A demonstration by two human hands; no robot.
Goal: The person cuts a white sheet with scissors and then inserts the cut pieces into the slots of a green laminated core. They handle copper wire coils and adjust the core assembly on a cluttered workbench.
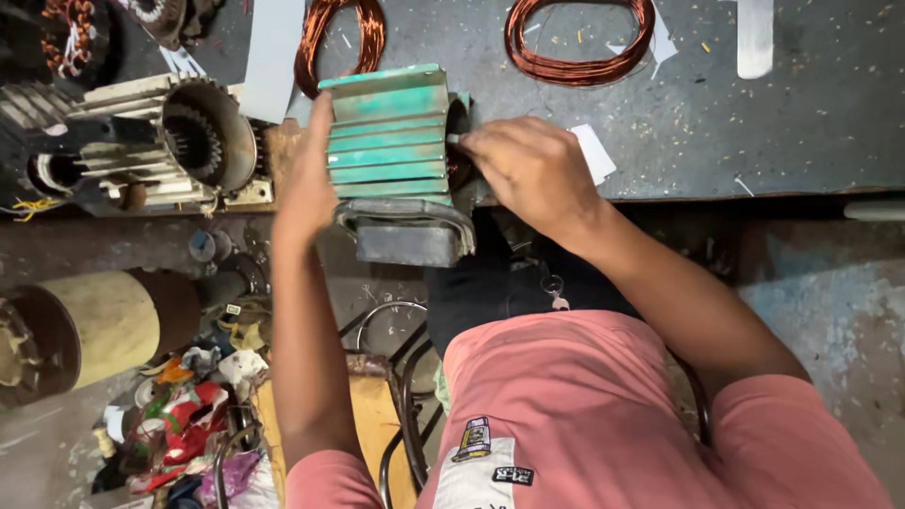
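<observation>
A dark, littered workbench (754, 123) carries two copper wire coils (577, 42), paper slips (596, 153) and a green finned motor housing (391, 132).

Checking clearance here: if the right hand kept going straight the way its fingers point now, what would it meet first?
The right hand points left at the open end of the green finned motor housing. Its fingertips already look to be at that opening, so it would probably meet the housing first.

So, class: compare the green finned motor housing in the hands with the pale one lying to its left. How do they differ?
The green motor housing is painted green; the pale motor housing is off-white and grimy. The green one is gripped by the left hand and right hand; the pale one lies untouched. Both are ribbed, hollow shells.
</observation>
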